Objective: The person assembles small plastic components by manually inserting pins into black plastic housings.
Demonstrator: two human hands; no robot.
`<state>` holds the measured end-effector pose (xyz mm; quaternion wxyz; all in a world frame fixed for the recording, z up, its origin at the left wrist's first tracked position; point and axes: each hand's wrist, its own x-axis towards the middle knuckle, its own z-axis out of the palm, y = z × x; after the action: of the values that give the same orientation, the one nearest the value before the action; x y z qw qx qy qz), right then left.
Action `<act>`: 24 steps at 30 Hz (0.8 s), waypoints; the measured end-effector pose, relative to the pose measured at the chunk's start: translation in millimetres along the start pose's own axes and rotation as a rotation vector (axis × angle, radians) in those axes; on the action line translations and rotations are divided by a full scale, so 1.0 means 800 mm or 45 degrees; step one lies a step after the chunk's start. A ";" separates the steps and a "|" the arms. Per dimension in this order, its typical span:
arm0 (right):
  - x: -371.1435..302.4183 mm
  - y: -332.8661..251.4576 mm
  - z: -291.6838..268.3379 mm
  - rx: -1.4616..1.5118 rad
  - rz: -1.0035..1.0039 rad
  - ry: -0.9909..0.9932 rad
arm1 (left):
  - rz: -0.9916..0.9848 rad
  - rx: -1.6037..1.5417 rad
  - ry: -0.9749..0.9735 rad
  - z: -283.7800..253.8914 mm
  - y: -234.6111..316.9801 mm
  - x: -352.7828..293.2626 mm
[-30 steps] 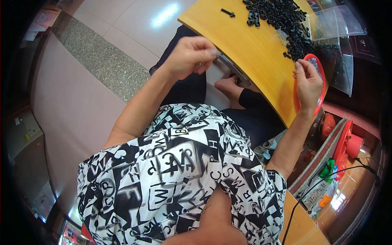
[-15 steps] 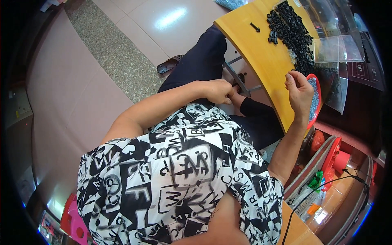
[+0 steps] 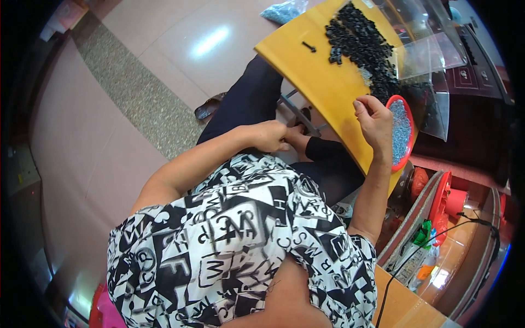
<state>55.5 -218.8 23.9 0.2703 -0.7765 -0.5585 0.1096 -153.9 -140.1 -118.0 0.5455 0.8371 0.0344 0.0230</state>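
My right hand (image 3: pixel 374 123) is raised over the right edge of the yellow table, fingers curled and thumb drawn in against them. Anything in that pinch is too small to make out. Right beside it stands a red bowl (image 3: pixel 409 150) full of small grey-silver metal pieces (image 3: pixel 401 131). Just past the hand lies a heap of small black parts (image 3: pixel 363 46). Low over my lap, by a bare ankle (image 3: pixel 298 139), my left hand (image 3: pixel 268 135) is closed with its knuckles up; its palm and whatever it may hold are hidden.
A lone black bolt-like piece (image 3: pixel 309 47) lies on the yellow table (image 3: pixel 298 68), left of the heap. Clear plastic containers (image 3: pixel 424 57) stand at its far right. A bag of bluish pieces (image 3: pixel 284 12) rests beyond the far edge. At lower right is a cluttered shelf (image 3: pixel 437 279) with a black cable.
The whole view has shifted, so the table and bowl sit further left in it and more of the bowl shows. Both hands keep nearly the same pose.
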 end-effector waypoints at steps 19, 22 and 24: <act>0.098 0.065 0.020 -0.482 -0.181 0.300 | 0.065 -0.334 0.015 -0.104 0.094 0.004; 0.104 0.076 0.027 -0.401 -0.199 0.271 | 0.100 -0.366 0.151 -0.115 0.098 0.015; 0.106 0.085 0.030 -0.425 -0.232 0.276 | 0.160 -0.299 0.279 -0.118 0.092 0.026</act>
<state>128.9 -148.7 -21.9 0.2053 -0.7640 -0.6045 -0.0935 -138.1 -82.0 -12.4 0.6301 0.7606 0.0382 0.1520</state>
